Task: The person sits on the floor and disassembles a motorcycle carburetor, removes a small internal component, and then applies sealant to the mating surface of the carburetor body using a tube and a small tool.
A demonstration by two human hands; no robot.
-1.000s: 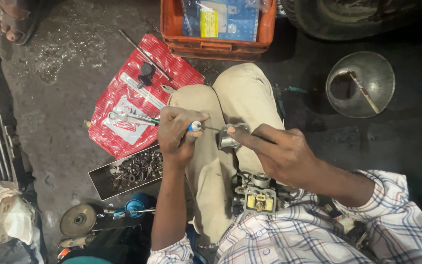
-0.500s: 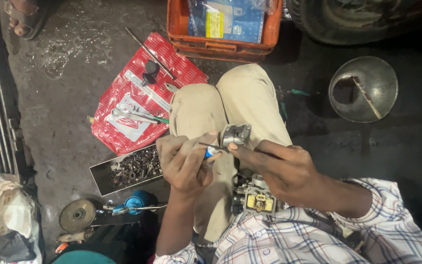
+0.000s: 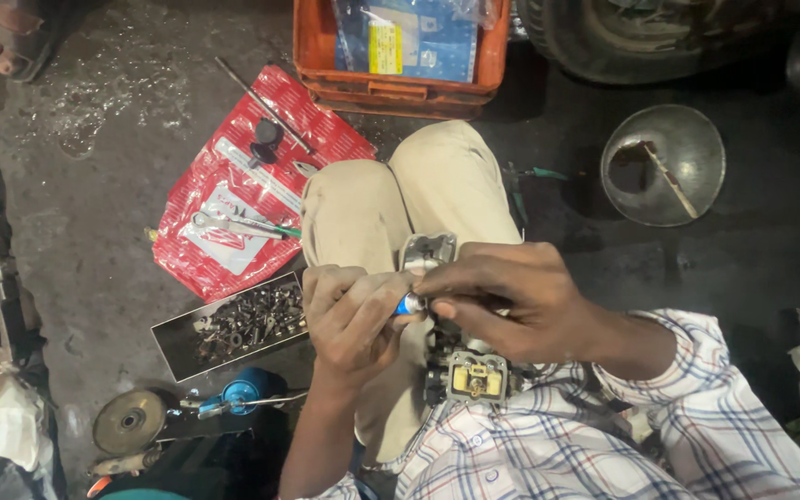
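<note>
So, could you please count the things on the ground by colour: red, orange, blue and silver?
Red: 1, the plastic bag
Orange: 1, the crate
Blue: 1, the small tool
Silver: 2, the metal bowl and the tray of bolts
Total: 5

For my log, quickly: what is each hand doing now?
Left hand: closed on a blue-tipped tool.
Right hand: closed on a small metal part.
</note>
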